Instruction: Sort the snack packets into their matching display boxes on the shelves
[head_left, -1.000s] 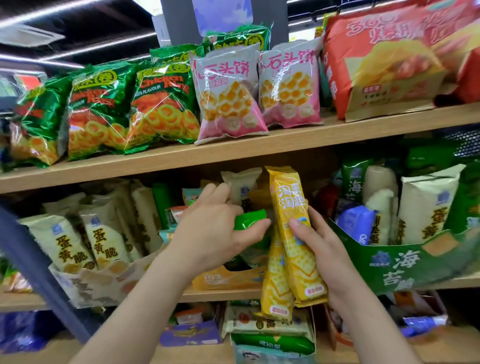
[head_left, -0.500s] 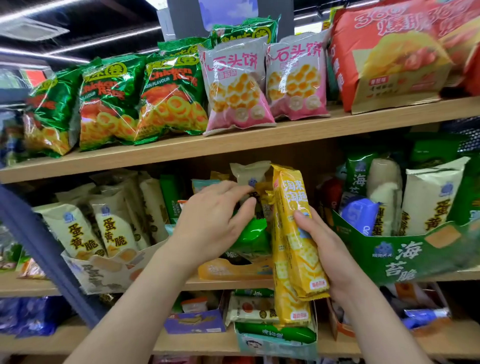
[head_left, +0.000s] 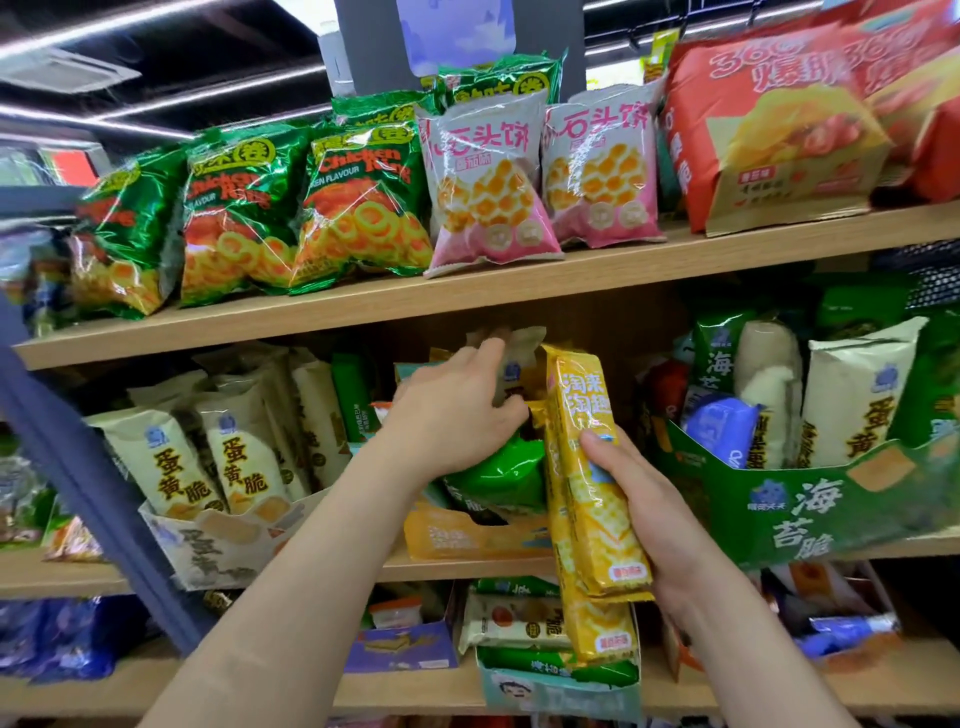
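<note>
Fingers (head_left: 605, 452) of the right hand (head_left: 660, 519) are wrapped round two long yellow packets (head_left: 592, 483), thumb pressed on the front face. The pair is held upright just in front of the middle shelf (head_left: 467, 569). The left hand (head_left: 457, 421) is spread, fingertips laid on a cream packet (head_left: 519, 358) standing in the yellow display box (head_left: 467, 535), thumb beside a green packet (head_left: 498, 475) in the same box. I see no closed grip there.

Hazards, as I judge them:

1. The yellow display box holds strays (cream and green wrappers). Loading the yellow packets now would bury them.
2. Lifting the cream packet may drag the green packet over the low front lip.
3. The rear yellow packet hangs lower than the front one. The thumb bears on the front only, so the rear may slide out.
4. Cream packets stand in both the white display box (head_left: 223, 540) and the green display box (head_left: 810, 514), which invites a mis-sort.
</note>
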